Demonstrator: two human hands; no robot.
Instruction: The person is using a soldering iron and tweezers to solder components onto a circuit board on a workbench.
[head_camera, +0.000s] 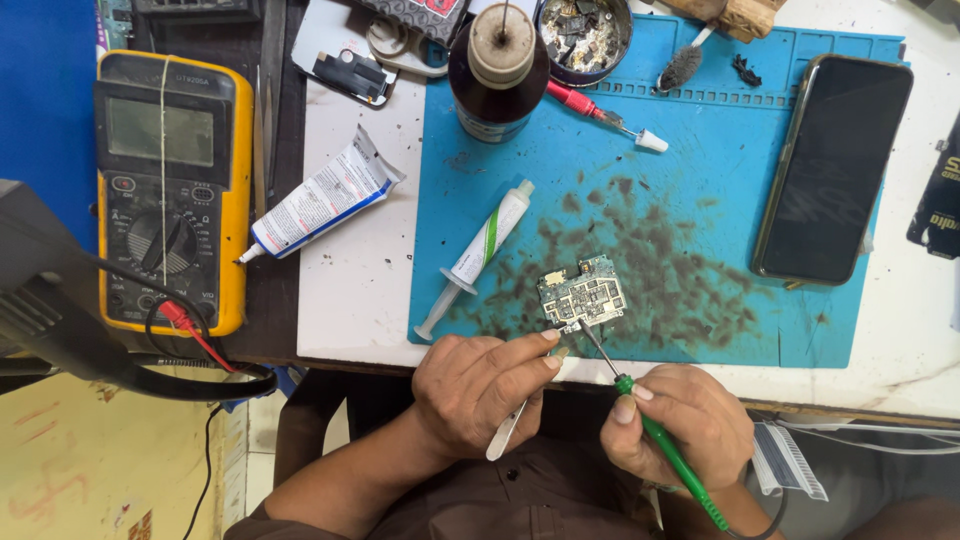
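Small circuit board flat on stained blue mat, near front edge of bench. Left hand, grip closed around metal tweezers, tips touching board's lower edge. Right hand, grip closed around green-handled soldering iron, tip at same edge. Black phone at mat's right.

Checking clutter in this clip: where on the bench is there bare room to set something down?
Bare patches: the blue mat between the circuit board and the phone, and the white tabletop below the glue tube, left of the syringe. It is crowded along the far edge around the bottle, and at both hands by the board.
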